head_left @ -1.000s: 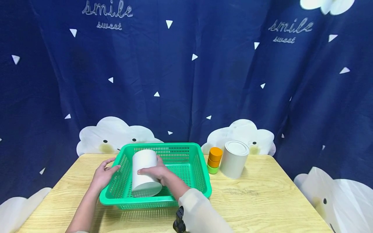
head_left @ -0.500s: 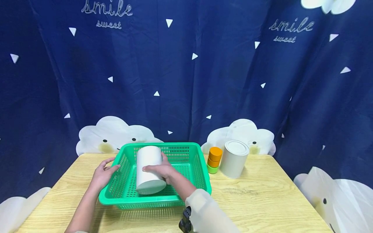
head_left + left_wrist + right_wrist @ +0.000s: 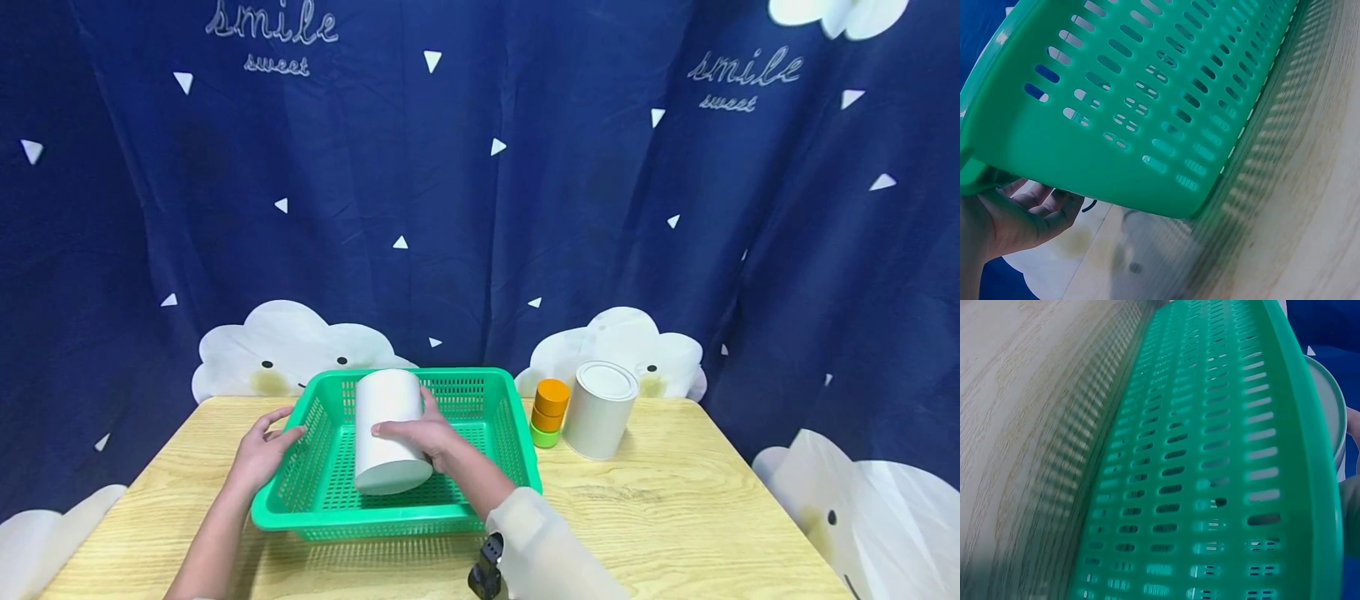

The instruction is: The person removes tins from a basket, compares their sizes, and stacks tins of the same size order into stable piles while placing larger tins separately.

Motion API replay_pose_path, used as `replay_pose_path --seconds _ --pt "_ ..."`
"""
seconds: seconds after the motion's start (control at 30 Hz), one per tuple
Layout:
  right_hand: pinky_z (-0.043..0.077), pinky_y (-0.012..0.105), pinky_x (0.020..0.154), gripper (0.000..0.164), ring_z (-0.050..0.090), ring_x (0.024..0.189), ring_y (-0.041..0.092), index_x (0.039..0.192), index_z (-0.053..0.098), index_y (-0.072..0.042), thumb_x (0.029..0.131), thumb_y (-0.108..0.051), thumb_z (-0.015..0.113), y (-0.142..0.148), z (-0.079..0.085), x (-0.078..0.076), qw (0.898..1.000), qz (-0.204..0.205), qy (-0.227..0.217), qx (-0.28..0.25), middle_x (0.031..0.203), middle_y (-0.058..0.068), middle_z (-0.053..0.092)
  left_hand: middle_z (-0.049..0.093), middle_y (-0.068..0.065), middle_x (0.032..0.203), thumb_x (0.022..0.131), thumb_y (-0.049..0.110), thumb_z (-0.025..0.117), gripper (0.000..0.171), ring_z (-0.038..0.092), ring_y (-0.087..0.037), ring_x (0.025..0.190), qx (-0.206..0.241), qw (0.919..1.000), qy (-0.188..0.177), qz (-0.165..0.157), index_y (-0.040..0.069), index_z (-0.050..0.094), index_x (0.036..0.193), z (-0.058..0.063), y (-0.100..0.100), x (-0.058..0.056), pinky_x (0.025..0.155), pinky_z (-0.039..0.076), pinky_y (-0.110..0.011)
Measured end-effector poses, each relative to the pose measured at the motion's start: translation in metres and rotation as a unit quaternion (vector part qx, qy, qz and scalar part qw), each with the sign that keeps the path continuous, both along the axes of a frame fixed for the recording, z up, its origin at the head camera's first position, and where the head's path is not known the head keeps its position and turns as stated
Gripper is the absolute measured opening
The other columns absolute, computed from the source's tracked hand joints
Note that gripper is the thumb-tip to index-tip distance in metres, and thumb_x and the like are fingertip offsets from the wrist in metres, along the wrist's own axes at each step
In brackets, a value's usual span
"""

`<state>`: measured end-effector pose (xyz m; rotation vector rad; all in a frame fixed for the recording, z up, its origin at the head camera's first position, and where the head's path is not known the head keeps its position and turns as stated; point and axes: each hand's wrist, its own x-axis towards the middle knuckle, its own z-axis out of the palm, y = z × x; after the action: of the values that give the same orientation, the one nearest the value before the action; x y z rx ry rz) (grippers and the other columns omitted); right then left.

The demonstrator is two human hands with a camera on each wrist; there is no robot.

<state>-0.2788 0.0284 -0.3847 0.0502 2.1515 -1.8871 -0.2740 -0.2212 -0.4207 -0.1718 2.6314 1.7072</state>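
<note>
A green plastic basket point(image 3: 360, 520) with slotted walls sits on the wooden table. My left hand point(image 3: 258, 452) grips its left rim; in the left wrist view the fingers point(image 3: 1054, 203) curl under the rim. Inside the basket's outline, my right hand point(image 3: 429, 435) holds a white can point(image 3: 384, 417) from its right side, thumb across the front and fingers around the back. The can is tilted, its plain round end facing me. Whether it touches the basket floor I cannot tell. In the right wrist view the basket wall hides most of the can and hand.
Right of the basket stands a short stack of orange and green round pieces point(image 3: 551, 408). A second white can point(image 3: 602, 410) with a lid stands upright beside it. The wooden table point(image 3: 690, 500) extends to the right. A dark blue curtain point(image 3: 450, 208) hangs behind.
The white can has moved up and to the right with my right hand, and leans less toward me. My left hand has stayed at the basket rim.
</note>
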Motion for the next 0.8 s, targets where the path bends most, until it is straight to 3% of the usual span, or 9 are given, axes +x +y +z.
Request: replay_pose_path --seconds 0.43,0.8 --pt "0.053 0.038 0.061 0.107 0.061 0.084 0.027 0.149 0.013 -0.027 0.067 -0.027 0.082 0.013 0.007 0.001 1.000 -0.020 0.019 0.011 0.123 0.019 0.047 0.049 -0.033 0.127 0.095 0.034 0.052 0.064 0.063 -0.013 0.082 0.001 1.0000 0.005 -0.004 0.001 0.026 0.144 -0.001 0.000 -0.001 0.067 0.052 -0.027" --pt "0.054 0.039 0.063 0.104 0.061 0.087 0.028 0.149 0.014 -0.026 0.069 -0.026 0.080 0.027 0.014 0.005 1.000 -0.014 0.027 -0.004 0.125 0.020 0.046 0.053 -0.032 0.123 0.095 0.033 0.052 0.064 0.062 -0.011 0.078 0.001 1.0000 0.003 0.001 0.000 0.026 0.143 0.001 0.002 0.001 0.066 0.052 -0.028"
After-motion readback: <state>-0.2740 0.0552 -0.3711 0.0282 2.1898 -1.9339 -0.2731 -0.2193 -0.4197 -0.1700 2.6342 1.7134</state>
